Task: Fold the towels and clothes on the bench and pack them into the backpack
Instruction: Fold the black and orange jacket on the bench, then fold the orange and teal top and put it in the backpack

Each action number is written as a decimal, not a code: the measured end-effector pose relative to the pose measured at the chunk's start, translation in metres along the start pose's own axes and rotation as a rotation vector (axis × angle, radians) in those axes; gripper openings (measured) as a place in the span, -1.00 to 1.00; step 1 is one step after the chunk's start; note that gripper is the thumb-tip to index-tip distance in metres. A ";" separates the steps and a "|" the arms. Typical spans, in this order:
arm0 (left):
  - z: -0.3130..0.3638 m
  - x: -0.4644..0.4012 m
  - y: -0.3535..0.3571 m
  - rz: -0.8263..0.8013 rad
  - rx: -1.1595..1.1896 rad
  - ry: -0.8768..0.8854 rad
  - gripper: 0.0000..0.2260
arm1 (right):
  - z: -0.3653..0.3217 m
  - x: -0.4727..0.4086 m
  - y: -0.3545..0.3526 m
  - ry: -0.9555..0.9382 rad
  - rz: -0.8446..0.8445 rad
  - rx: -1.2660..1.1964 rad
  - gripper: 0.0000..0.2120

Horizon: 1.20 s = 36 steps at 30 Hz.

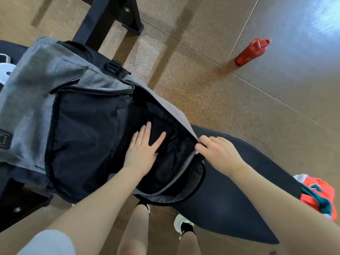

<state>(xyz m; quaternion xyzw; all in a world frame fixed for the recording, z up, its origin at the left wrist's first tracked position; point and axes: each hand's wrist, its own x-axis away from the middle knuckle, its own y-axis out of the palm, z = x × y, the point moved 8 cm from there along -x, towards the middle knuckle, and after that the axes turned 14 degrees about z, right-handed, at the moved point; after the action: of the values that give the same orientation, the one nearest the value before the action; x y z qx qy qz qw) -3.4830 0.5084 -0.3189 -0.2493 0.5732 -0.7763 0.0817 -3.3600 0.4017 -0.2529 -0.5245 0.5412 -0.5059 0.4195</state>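
A grey and black backpack [46, 100] lies on the black padded bench [239, 190] with its main compartment unzipped and gaping. My left hand [142, 150] lies flat with straight fingers on dark fabric [165, 162] inside the opening. My right hand [219, 153] pinches the grey edge of the backpack's opening and holds it up. At the right end of the bench sits a bundle of orange, teal and white cloth [318, 196].
A red water bottle [252, 52] stands on the speckled brown floor beyond the bench. Black bench legs [110, 17] rise at the top. A white item [5, 72] shows at the left edge behind the backpack. My legs and white shoes [182, 225] are below.
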 end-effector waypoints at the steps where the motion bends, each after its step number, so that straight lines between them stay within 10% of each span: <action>1: 0.002 -0.002 0.005 -0.039 -0.012 -0.016 -0.37 | 0.003 0.005 0.005 0.069 -0.010 0.004 -0.68; 6: 0.011 -0.005 -0.008 -0.196 -0.086 -0.004 -0.37 | 0.007 0.020 0.005 0.336 -0.001 -0.070 -0.71; 10: 0.043 0.010 -0.065 -0.027 -0.020 0.099 -0.48 | 0.001 0.065 -0.022 0.494 -0.102 -0.131 -0.40; 21: 0.312 0.052 -0.083 -0.176 0.322 0.498 -0.63 | 0.044 0.322 -0.051 1.226 0.018 -0.478 -0.77; 29: 0.495 0.031 -0.002 -0.160 0.566 0.263 -0.69 | 0.155 0.540 0.004 1.726 0.307 -0.520 -0.81; 36: 0.563 -0.008 0.095 -0.157 0.564 0.084 -0.73 | 0.252 0.618 0.102 1.760 0.344 -0.420 -0.57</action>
<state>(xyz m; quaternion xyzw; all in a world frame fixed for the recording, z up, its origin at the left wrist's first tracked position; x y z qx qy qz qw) -3.2207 0.0017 -0.2869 -0.2280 0.3167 -0.9185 0.0637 -3.1863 -0.2452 -0.3404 0.0716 0.8165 -0.5445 -0.1778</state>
